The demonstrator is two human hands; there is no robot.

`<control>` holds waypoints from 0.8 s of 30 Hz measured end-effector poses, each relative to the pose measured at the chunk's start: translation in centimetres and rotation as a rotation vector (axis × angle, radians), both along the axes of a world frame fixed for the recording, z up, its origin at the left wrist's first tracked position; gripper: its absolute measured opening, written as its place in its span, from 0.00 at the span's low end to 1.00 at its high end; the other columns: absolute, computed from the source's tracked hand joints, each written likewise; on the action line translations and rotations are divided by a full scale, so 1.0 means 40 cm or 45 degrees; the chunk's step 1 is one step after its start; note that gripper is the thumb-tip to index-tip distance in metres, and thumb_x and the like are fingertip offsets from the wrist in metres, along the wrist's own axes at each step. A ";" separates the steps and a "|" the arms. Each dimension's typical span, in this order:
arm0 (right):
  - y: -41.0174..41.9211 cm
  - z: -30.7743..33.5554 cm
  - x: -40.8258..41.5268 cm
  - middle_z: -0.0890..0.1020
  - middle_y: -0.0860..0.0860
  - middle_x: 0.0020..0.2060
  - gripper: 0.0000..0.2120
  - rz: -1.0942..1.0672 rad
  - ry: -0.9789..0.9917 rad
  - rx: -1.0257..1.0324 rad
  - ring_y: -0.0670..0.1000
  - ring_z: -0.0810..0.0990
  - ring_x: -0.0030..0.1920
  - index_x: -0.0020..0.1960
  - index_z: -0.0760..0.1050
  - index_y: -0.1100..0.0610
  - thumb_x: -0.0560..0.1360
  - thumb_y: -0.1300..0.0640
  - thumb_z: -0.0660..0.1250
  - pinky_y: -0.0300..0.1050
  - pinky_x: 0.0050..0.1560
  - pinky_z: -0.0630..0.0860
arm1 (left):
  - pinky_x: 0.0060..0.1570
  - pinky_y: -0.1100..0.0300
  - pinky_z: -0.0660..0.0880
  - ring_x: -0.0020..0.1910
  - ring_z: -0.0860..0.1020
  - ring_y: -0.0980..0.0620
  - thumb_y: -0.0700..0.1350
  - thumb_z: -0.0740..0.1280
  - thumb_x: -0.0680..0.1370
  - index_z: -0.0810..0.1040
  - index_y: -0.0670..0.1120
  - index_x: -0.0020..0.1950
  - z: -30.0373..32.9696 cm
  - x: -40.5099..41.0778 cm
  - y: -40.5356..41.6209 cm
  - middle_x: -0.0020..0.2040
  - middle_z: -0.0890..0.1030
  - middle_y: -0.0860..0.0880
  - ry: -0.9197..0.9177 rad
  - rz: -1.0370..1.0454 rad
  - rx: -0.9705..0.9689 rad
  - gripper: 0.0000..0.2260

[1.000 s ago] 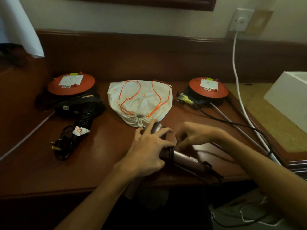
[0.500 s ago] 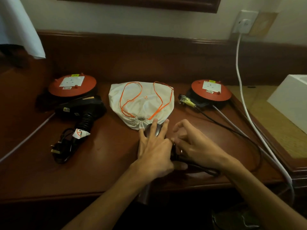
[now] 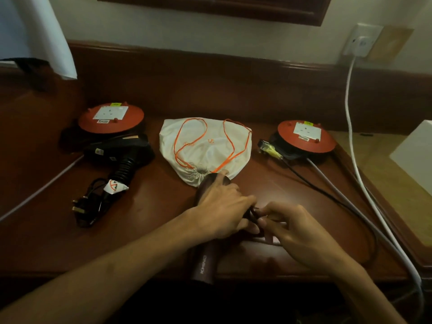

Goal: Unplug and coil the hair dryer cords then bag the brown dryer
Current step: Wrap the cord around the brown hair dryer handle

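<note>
With your left hand [image 3: 219, 206] clamped over the glossy brown plastic hair dryer [image 3: 205, 263] beneath its palm, let your right hand [image 3: 294, 228], pinching the thin black cord [image 3: 327, 195] beside it, wrap snug turns before reaching ahead for the white drawstring bag [image 3: 205, 148]

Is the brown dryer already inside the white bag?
No. The brown dryer lies on the desk under both hands, its nose only touching the closed white bag.

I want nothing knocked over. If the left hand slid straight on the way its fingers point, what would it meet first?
Probably the white drawstring bag: the left hand lies on the brown dryer, pointing away toward it.
</note>
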State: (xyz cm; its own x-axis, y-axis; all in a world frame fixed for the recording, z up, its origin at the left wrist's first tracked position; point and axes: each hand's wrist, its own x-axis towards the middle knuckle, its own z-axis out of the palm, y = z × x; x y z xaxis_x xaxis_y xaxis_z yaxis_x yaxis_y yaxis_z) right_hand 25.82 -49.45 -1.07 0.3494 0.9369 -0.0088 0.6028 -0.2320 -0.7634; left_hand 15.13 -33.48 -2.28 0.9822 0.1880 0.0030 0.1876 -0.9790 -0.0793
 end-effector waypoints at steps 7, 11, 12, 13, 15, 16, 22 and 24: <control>-0.050 -0.033 -0.024 0.82 0.50 0.33 0.11 0.018 0.047 -0.018 0.45 0.77 0.31 0.51 0.82 0.43 0.83 0.56 0.63 0.40 0.34 0.72 | 0.76 0.50 0.48 0.67 0.70 0.59 0.72 0.67 0.69 0.75 0.61 0.64 -0.005 -0.064 0.082 0.57 0.78 0.60 -0.370 0.223 -0.579 0.27; -0.029 -0.067 -0.059 0.83 0.37 0.39 0.09 -0.008 -0.147 -0.044 0.44 0.80 0.40 0.53 0.82 0.46 0.82 0.55 0.63 0.40 0.40 0.75 | 0.76 0.53 0.48 0.65 0.69 0.64 0.76 0.66 0.64 0.77 0.64 0.62 -0.023 -0.098 0.109 0.54 0.77 0.63 -0.517 0.214 -0.758 0.31; -0.021 -0.068 -0.061 0.81 0.33 0.37 0.09 -0.009 -0.202 -0.067 0.42 0.79 0.38 0.53 0.82 0.46 0.82 0.56 0.63 0.38 0.37 0.72 | 0.75 0.57 0.49 0.64 0.68 0.65 0.75 0.68 0.63 0.78 0.63 0.62 -0.028 -0.103 0.110 0.54 0.78 0.63 -0.564 0.218 -0.792 0.31; -0.014 -0.070 -0.059 0.80 0.32 0.35 0.09 -0.005 -0.252 -0.098 0.41 0.78 0.36 0.52 0.82 0.46 0.82 0.56 0.63 0.37 0.35 0.70 | 0.73 0.60 0.49 0.63 0.66 0.69 0.74 0.71 0.63 0.79 0.62 0.61 -0.030 -0.109 0.110 0.54 0.79 0.62 -0.618 0.228 -0.827 0.30; 0.004 -0.080 -0.044 0.81 0.34 0.36 0.09 -0.002 -0.313 -0.147 0.41 0.79 0.37 0.53 0.82 0.44 0.82 0.55 0.64 0.37 0.37 0.74 | 0.68 0.66 0.49 0.58 0.59 0.81 0.70 0.74 0.64 0.81 0.61 0.60 -0.034 -0.118 0.108 0.54 0.80 0.60 -0.706 0.221 -0.860 0.28; 0.014 -0.086 -0.035 0.83 0.36 0.40 0.10 -0.002 -0.317 -0.158 0.42 0.81 0.40 0.53 0.82 0.43 0.82 0.54 0.64 0.39 0.41 0.78 | 0.66 0.70 0.47 0.58 0.56 0.85 0.69 0.75 0.65 0.81 0.60 0.60 -0.037 -0.121 0.105 0.54 0.79 0.61 -0.724 0.204 -0.870 0.26; 0.089 -0.121 0.094 0.84 0.47 0.45 0.06 0.095 -0.391 -0.392 0.47 0.83 0.45 0.52 0.83 0.51 0.80 0.53 0.68 0.40 0.44 0.77 | 0.66 0.76 0.43 0.60 0.56 0.80 0.66 0.76 0.66 0.81 0.61 0.59 -0.036 -0.135 0.109 0.56 0.79 0.61 -0.642 0.099 -0.930 0.24; 0.152 -0.111 0.146 0.84 0.58 0.40 0.08 0.131 -0.431 -0.541 0.59 0.82 0.40 0.46 0.83 0.60 0.76 0.56 0.69 0.49 0.39 0.76 | 0.74 0.63 0.48 0.66 0.63 0.67 0.69 0.75 0.66 0.81 0.62 0.59 -0.033 -0.132 0.104 0.56 0.79 0.62 -0.592 0.079 -0.869 0.24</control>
